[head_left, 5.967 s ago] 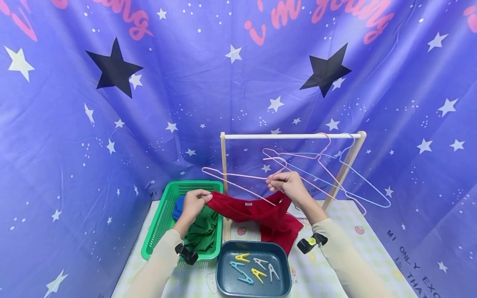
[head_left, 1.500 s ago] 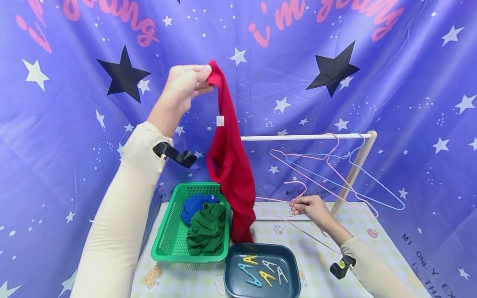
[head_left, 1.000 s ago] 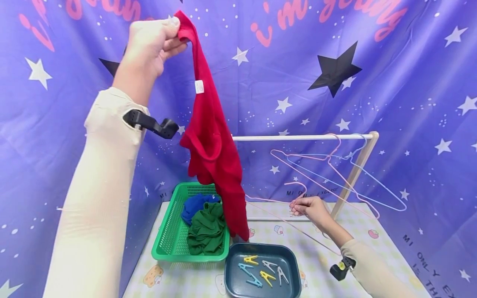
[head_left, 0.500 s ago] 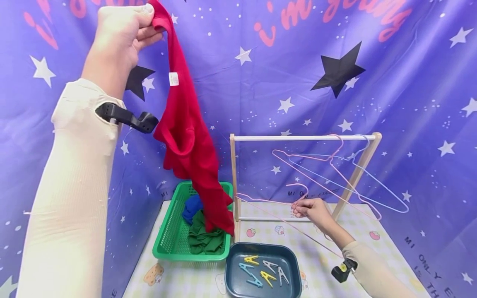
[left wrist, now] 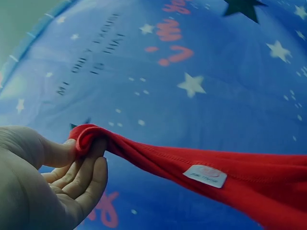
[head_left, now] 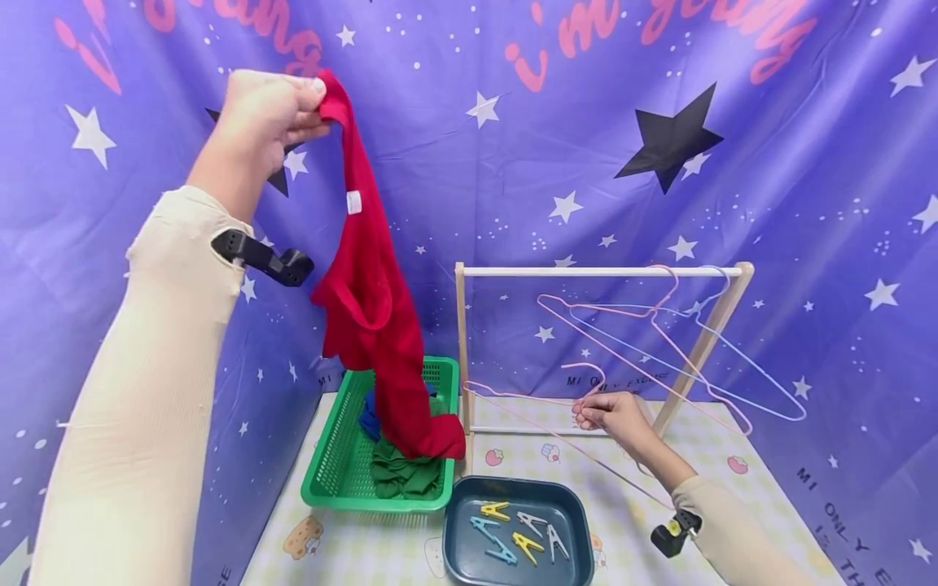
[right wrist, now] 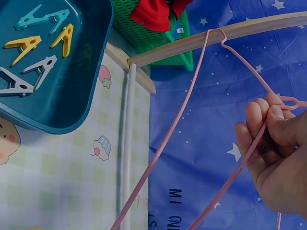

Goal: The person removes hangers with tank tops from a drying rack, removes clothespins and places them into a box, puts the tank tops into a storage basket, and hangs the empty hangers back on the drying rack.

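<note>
My left hand [head_left: 267, 114] is raised high at the left and pinches one end of a red garment [head_left: 374, 285] with a white label. The garment hangs down, its lower end over the green basket [head_left: 322, 480]. In the left wrist view the thumb and fingers grip a folded edge of the red cloth [left wrist: 158, 155]. My right hand [head_left: 615, 415] holds a pink hanger [head_left: 528, 397] by the neck below its hook, in front of the rack. The right wrist view shows the thumb and fingers curled round that hanger [right wrist: 184, 105].
A wooden rack [head_left: 601, 272] bears another pink hanger [head_left: 608, 352] and a blue hanger [head_left: 755, 370] at its right end. Green cloth [head_left: 403, 476] and blue cloth [head_left: 370, 419] lie in the basket. Several clothespins [head_left: 523, 545] lie in a dark tray [head_left: 458, 561] in front.
The left hand has lifted the red garment from table height, swung it up and left, then lowered slightly in the last half second. The right hand has gone lower with its hanger.
</note>
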Demonstrator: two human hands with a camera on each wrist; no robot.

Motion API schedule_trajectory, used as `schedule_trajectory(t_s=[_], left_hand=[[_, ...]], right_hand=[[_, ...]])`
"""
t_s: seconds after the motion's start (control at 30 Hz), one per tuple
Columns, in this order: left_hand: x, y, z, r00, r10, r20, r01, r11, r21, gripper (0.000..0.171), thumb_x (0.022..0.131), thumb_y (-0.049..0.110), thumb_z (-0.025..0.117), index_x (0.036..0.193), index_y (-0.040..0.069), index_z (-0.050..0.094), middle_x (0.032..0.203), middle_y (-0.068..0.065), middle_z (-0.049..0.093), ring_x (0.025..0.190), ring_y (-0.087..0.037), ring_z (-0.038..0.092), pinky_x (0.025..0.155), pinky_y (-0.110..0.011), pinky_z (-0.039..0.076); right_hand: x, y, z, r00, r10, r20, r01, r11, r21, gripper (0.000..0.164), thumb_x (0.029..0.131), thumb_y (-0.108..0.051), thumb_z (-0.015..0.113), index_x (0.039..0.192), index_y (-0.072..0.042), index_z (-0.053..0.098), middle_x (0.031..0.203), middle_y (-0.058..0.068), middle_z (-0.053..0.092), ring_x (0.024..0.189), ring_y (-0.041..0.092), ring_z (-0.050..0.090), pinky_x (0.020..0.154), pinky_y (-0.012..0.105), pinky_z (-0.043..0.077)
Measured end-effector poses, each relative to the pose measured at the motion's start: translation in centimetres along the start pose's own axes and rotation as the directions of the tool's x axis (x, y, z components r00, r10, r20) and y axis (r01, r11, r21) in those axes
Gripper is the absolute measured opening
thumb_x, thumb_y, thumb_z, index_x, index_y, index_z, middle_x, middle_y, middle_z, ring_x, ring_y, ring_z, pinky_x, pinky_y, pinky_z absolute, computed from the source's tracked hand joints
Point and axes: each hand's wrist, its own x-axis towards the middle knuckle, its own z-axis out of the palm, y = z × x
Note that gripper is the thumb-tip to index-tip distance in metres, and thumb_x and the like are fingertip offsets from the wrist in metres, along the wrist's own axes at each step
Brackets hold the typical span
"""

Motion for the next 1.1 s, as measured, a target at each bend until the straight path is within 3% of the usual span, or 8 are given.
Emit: schedule_trajectory(t_s=[0.17, 0.37, 0.43, 0.57, 0.73, 0.87, 0.97, 1.1], left_hand=[[0.5, -2.4, 0.1, 1.000, -0.015, 0.009, 0.013, 0.990, 0.137, 0.036, 0.095, -0.002, 0.065, 0.130, 0.003, 0.067, 0.058, 0.001, 0.070, 0.054, -0.010, 0.069, 0.054, -0.022, 0.058], [1.4, -5.9, -0.4, 1.000, -0.002, -0.015, 0.006, 0.960, 0.279, 0.010, 0.094, -0.003, 0.064, 0.089, 0.003, 0.070, 0.054, 0.003, 0.065, 0.050, -0.007, 0.065, 0.052, -0.021, 0.057], [1.6, -7.1, -0.6, 1.000, 0.002, -0.013, 0.003, 0.944, 0.330, 0.011, 0.094, -0.003, 0.063, 0.100, 0.001, 0.072, 0.054, 0.005, 0.063, 0.050, -0.005, 0.064, 0.052, -0.020, 0.057], [2.1, -9.6, -1.2, 1.000, 0.015, -0.009, -0.009, 0.900, 0.436, 0.038, 0.094, -0.001, 0.063, 0.130, -0.012, 0.061, 0.059, 0.006, 0.063, 0.053, -0.002, 0.064, 0.065, -0.024, 0.061], [2.8, -12.7, -2.1, 1.000, 0.023, -0.001, -0.020, 0.871, 0.491, 0.034, 0.093, 0.001, 0.065, 0.123, -0.016, 0.064, 0.070, -0.002, 0.070, 0.056, -0.003, 0.065, 0.078, -0.032, 0.061], [2.8, -14.5, -2.3, 1.000, -0.002, 0.012, -0.005, 0.853, 0.523, 0.037, 0.095, 0.001, 0.065, 0.127, -0.017, 0.061, 0.069, -0.001, 0.069, 0.055, -0.002, 0.065, 0.075, -0.030, 0.062], [2.8, -15.8, -2.4, 0.999, -0.031, 0.014, 0.018, 0.839, 0.544, 0.038, 0.096, 0.001, 0.064, 0.129, -0.017, 0.060, 0.088, -0.013, 0.077, 0.063, -0.007, 0.071, 0.071, -0.026, 0.062], [3.1, -17.7, -2.7, 0.998, -0.062, 0.023, 0.037, 0.809, 0.586, 0.037, 0.096, 0.003, 0.064, 0.127, -0.017, 0.061, 0.116, -0.026, 0.072, 0.070, -0.011, 0.071, 0.071, -0.025, 0.061]], right_hand=[[0.0, 0.1, 0.0, 1.000, -0.001, 0.002, 0.001, 1.000, 0.023, 0.024, 0.094, 0.015, 0.056, 0.112, 0.032, 0.057, 0.100, 0.026, 0.074, 0.075, 0.005, 0.071, 0.071, 0.022, 0.061], [0.0, 0.3, 0.0, 1.000, 0.005, 0.004, -0.005, 1.000, 0.028, 0.025, 0.094, 0.015, 0.056, 0.113, 0.032, 0.057, 0.101, 0.028, 0.073, 0.075, 0.005, 0.071, 0.071, 0.022, 0.061], [-0.1, 0.3, 0.1, 1.000, 0.009, -0.001, -0.009, 1.000, 0.020, 0.025, 0.094, 0.015, 0.056, 0.112, 0.032, 0.057, 0.100, 0.028, 0.073, 0.074, 0.004, 0.071, 0.071, 0.022, 0.061], [-0.1, 0.3, 0.1, 1.000, 0.016, -0.008, -0.015, 1.000, 0.015, 0.024, 0.094, 0.015, 0.056, 0.112, 0.032, 0.057, 0.100, 0.029, 0.073, 0.074, 0.004, 0.071, 0.070, 0.022, 0.061], [-0.2, 0.4, 0.1, 1.000, 0.020, -0.005, -0.020, 1.000, 0.019, 0.024, 0.095, 0.016, 0.055, 0.112, 0.032, 0.057, 0.098, 0.025, 0.074, 0.074, 0.004, 0.070, 0.071, 0.022, 0.061], [-0.2, 0.4, 0.1, 1.000, 0.027, 0.003, -0.027, 0.999, 0.020, 0.026, 0.095, 0.016, 0.054, 0.115, 0.032, 0.056, 0.097, 0.025, 0.074, 0.073, 0.004, 0.070, 0.070, 0.022, 0.061], [-0.2, 0.5, 0.2, 0.999, 0.031, 0.008, -0.031, 0.999, 0.029, 0.027, 0.095, 0.016, 0.053, 0.116, 0.032, 0.054, 0.096, 0.023, 0.074, 0.073, 0.004, 0.070, 0.070, 0.022, 0.061], [-0.2, 0.5, 0.3, 0.999, 0.036, 0.007, -0.036, 0.999, 0.039, 0.028, 0.095, 0.016, 0.054, 0.117, 0.033, 0.053, 0.095, 0.022, 0.075, 0.071, 0.004, 0.070, 0.069, 0.022, 0.061]])
